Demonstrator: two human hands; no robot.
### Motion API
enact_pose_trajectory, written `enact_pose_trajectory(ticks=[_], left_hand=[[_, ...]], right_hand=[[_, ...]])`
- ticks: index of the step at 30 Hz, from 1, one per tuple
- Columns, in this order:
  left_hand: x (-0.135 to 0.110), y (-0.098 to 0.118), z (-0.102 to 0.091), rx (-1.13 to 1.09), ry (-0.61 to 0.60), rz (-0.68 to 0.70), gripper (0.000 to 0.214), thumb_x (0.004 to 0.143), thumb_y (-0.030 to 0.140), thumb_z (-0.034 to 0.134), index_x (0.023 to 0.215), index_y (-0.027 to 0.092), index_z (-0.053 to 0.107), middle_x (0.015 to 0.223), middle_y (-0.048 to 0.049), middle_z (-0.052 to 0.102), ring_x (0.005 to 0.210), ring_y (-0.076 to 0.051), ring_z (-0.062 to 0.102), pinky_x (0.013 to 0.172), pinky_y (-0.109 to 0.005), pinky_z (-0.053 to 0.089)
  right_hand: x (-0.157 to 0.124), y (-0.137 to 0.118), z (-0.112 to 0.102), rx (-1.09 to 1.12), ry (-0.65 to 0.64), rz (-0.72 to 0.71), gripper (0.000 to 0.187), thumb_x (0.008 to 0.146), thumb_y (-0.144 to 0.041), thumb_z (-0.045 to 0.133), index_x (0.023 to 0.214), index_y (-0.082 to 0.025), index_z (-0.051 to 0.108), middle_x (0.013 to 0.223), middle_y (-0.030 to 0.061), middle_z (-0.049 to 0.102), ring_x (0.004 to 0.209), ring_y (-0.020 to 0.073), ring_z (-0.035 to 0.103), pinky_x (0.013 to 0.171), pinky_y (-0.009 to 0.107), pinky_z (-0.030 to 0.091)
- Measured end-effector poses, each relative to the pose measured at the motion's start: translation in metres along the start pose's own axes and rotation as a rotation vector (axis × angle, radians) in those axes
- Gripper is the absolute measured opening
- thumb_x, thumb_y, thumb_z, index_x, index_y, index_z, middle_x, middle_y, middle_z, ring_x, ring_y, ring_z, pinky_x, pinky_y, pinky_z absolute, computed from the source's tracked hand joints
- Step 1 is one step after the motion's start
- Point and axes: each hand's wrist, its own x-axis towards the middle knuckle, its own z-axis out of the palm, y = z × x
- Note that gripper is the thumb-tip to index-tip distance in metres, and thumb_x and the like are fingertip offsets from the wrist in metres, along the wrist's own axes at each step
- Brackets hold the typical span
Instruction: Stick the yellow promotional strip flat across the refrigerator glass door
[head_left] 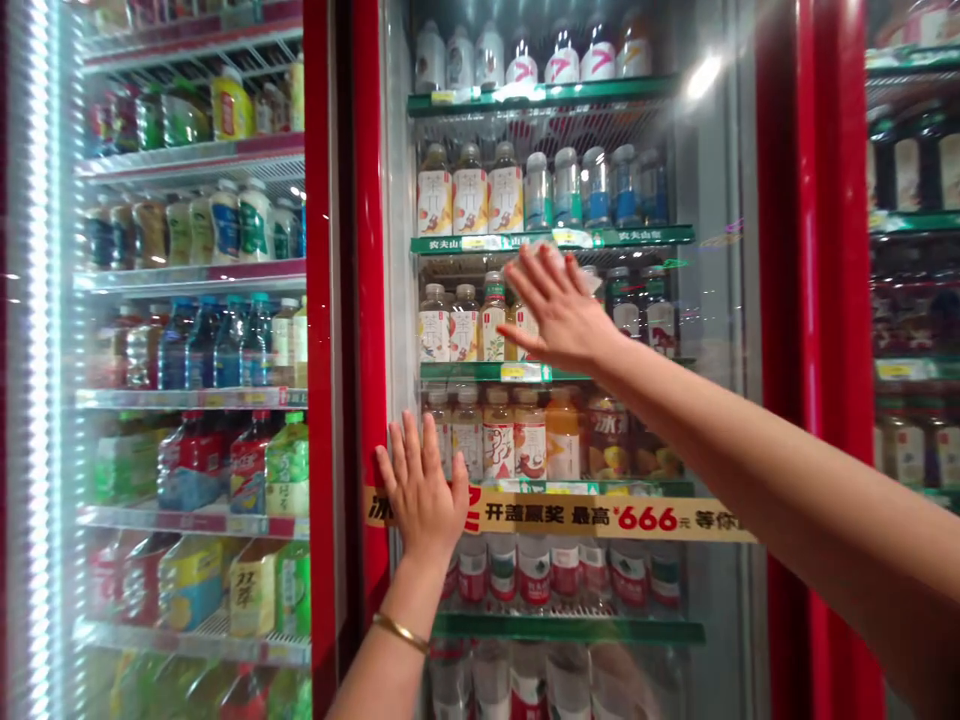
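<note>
Both my hands lie flat on the glass door (pixel 697 330) of a red-framed drinks fridge. My left hand (pixel 421 488), with a gold bangle on the wrist, presses near the door's left edge over a yellow banner (pixel 600 517) printed with "666". My right hand (pixel 559 308) is higher, fingers spread against the glass in front of tea bottles (pixel 465 322) on the third shelf. Neither hand holds anything. Behind the glass stand green shelves (pixel 551 238) packed with bottles.
A second fridge on the left has lit shelves (pixel 191 398) full of coloured bottles, with a bright light strip (pixel 37 360) along its side. Red door frames (pixel 821 300) separate this fridge from a darker one at the right edge.
</note>
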Motion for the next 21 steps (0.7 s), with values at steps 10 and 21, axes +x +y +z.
enact_pose_trajectory(ticks=[10, 21], left_hand=[[-0.006, -0.004, 0.003, 0.0, 0.028, 0.039, 0.082, 0.106, 0.035, 0.054, 0.175, 0.02, 0.014, 0.182, -0.0149, 0.021, 0.172, -0.031, 0.013, 0.14, -0.06, 0.011], [-0.005, -0.005, 0.0, -0.039, -0.011, 0.011, 0.08, 0.106, 0.041, 0.055, 0.175, 0.025, 0.018, 0.182, -0.0129, 0.02, 0.172, -0.032, 0.015, 0.14, -0.061, 0.01]], right_hand=[[0.04, -0.096, 0.044, -0.002, -0.042, -0.544, 0.068, 0.112, -0.055, 0.028, 0.171, -0.022, 0.032, 0.18, 0.0006, 0.029, 0.17, 0.02, 0.016, 0.14, 0.049, 0.01], [-0.131, -0.075, 0.049, -0.037, 0.02, -0.323, 0.095, 0.104, -0.081, 0.029, 0.174, -0.019, 0.02, 0.182, 0.005, 0.021, 0.171, 0.0265, 0.012, 0.141, 0.051, 0.011]])
